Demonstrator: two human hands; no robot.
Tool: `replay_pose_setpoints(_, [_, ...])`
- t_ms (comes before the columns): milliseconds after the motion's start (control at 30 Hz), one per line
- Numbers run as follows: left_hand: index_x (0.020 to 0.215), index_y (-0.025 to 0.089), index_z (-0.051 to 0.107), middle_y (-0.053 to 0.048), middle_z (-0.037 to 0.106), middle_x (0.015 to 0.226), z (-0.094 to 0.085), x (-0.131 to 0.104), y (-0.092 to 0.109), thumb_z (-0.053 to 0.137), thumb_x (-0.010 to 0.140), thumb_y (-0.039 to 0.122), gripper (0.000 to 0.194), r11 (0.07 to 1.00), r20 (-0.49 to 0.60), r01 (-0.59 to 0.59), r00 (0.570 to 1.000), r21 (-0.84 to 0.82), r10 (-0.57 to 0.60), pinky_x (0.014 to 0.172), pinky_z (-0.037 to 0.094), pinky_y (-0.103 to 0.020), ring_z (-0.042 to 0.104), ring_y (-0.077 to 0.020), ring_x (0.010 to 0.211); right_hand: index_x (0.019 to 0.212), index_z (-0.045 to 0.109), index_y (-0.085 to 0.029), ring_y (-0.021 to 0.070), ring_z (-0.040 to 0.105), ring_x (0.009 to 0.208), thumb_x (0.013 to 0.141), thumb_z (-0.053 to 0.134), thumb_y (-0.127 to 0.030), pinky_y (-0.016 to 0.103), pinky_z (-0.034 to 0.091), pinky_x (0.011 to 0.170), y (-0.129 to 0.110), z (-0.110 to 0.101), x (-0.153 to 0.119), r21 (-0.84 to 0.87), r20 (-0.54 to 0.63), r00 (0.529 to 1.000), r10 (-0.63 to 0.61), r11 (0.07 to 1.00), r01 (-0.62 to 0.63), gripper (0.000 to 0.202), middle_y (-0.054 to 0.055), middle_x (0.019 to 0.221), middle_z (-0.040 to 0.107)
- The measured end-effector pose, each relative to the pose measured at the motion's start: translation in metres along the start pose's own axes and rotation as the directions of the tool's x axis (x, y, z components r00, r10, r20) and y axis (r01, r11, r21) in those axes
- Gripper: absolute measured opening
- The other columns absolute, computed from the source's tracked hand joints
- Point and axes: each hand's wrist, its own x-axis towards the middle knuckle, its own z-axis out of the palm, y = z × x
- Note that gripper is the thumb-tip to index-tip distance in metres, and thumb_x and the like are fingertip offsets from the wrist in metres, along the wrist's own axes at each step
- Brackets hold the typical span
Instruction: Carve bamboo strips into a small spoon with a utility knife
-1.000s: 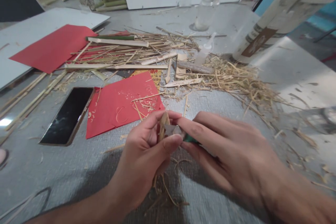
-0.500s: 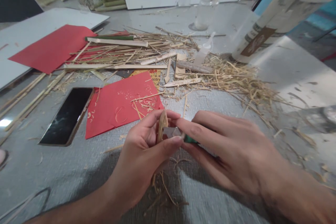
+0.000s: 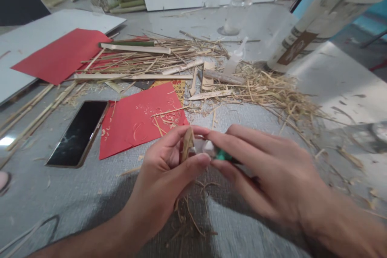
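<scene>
My left hand (image 3: 165, 177) is closed round a small brown piece of bamboo or wood (image 3: 187, 145), which stands on edge between the fingers and thumb. My right hand (image 3: 266, 165) pinches a small green-handled knife (image 3: 223, 155). Its pale metal part points left at the brown piece, close to my left thumb. Whether the blade tip touches the piece is hard to make out. Below my hands, thin curled fibres (image 3: 192, 219) lie on the grey table.
A phone (image 3: 79, 133) and a red card (image 3: 133, 123) with shavings lie left of my hands. Behind are bamboo sticks (image 3: 136, 58), a straw heap (image 3: 266, 88), a small squeeze bottle (image 3: 236, 58) and a clear jar (image 3: 238, 12). A large white bottle (image 3: 305, 36) stands at right.
My right hand has shifted slightly right and opened up a little, so more of the knife's green handle and pale metal part shows. The brown piece stays in my left hand.
</scene>
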Motion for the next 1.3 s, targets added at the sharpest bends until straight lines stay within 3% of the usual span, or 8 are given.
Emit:
replay_pose_setpoints(133, [0.115,0.018,0.076,0.0,0.067,0.082,0.001,0.004,0.007,0.071,0.102,0.033,0.02,0.995,-0.009,0.007,1.0,-0.102,-0.008,0.04,0.024,-0.013,0.025,-0.0036,0.048,0.122,0.065,-0.024,0.0186,0.068,0.07,0.11,0.051,-0.025,0.031,0.049,0.059,0.002,-0.004,0.002,0.059,-0.13,0.982,0.134,0.99,-0.127,0.018,0.005,0.091,0.074])
replay_pose_setpoints(300, [0.112,0.023,0.067,0.009,0.052,0.062,-0.002,0.005,0.011,0.059,0.111,0.035,0.015,0.971,0.031,0.084,0.996,-0.222,-0.079,0.037,0.022,-0.011,0.013,-0.006,0.045,0.116,0.065,-0.022,0.0176,0.066,0.065,0.109,0.051,-0.023,0.031,0.046,0.057,0.003,0.0,0.003,0.072,-0.144,0.98,0.141,0.989,-0.132,0.015,0.004,0.086,0.072])
replay_pose_setpoints(500, [0.102,0.024,0.06,0.01,0.05,0.068,-0.004,0.0,0.012,0.067,0.107,0.036,0.014,0.954,0.164,0.127,0.983,-0.271,-0.084,0.035,0.016,-0.01,0.008,-0.0047,0.045,0.116,0.067,-0.019,0.0158,0.063,0.065,0.108,0.052,-0.022,0.029,0.043,0.057,0.002,0.008,0.004,0.123,-0.102,0.986,0.131,0.985,-0.118,0.017,0.002,0.084,0.072])
replay_pose_setpoints(733, [0.111,0.022,0.075,0.008,0.04,0.066,0.0,-0.003,0.012,0.062,0.109,0.035,0.019,0.961,0.109,0.113,0.99,-0.251,-0.088,0.039,0.016,-0.014,0.012,-0.0047,0.047,0.116,0.068,-0.02,0.0152,0.062,0.064,0.107,0.052,-0.021,0.028,0.043,0.056,0.001,0.008,0.004,0.176,-0.089,0.986,0.14,0.977,-0.123,0.018,0.002,0.084,0.072])
replay_pose_setpoints(833, [0.111,0.022,0.078,0.007,0.038,0.067,0.001,-0.002,0.012,0.071,0.102,0.028,0.013,0.969,0.111,0.089,0.992,-0.231,-0.065,0.041,0.018,-0.015,0.017,-0.0053,0.05,0.114,0.067,-0.02,0.0151,0.063,0.065,0.107,0.052,-0.021,0.028,0.043,0.058,0.001,0.009,0.004,0.185,-0.094,0.984,0.148,0.974,-0.129,0.016,0.002,0.085,0.072])
replay_pose_setpoints(1067, [0.127,0.029,0.07,0.007,0.054,0.064,0.001,0.001,0.01,0.068,0.106,0.036,0.022,0.99,0.061,0.011,0.998,-0.141,-0.002,0.04,0.02,-0.017,0.018,-0.0058,0.045,0.115,0.066,-0.019,0.0143,0.06,0.065,0.11,0.053,-0.024,0.029,0.042,0.058,0.002,0.011,0.001,0.175,-0.12,0.979,0.166,0.974,-0.144,0.016,0.002,0.085,0.071])
replay_pose_setpoints(1300, [0.12,0.029,0.067,0.008,0.058,0.067,0.002,0.002,0.009,0.062,0.11,0.04,0.016,0.978,0.062,0.083,0.995,-0.191,-0.072,0.037,0.014,-0.014,0.009,-0.0039,0.044,0.119,0.065,-0.021,0.0157,0.065,0.073,0.111,0.052,-0.024,0.03,0.045,0.062,0.002,0.013,-0.002,0.196,-0.109,0.981,0.163,0.971,-0.139,0.016,0.003,0.091,0.073])
